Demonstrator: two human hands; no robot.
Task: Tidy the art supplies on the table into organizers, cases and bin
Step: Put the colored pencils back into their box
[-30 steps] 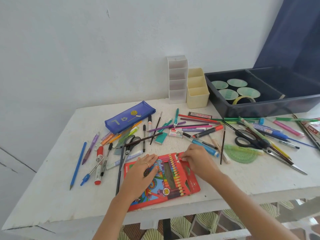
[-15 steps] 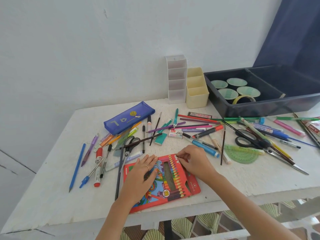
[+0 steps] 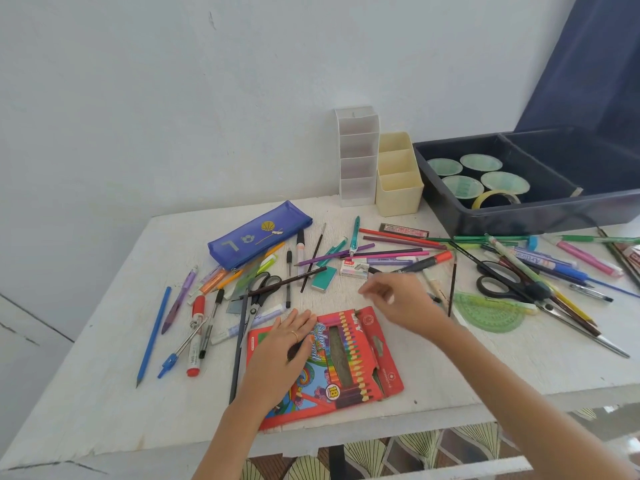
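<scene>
The left hand (image 3: 277,355) is laid flat, fingers straight, on the red coloured-pencil box (image 3: 349,351), which lies open-flapped near the front edge of the counter (image 3: 485,368). The right hand (image 3: 405,299), blurred, is held above the counter just behind the box, fingers loosely spread around nothing. Pens and pencils are scattered beyond.
</scene>
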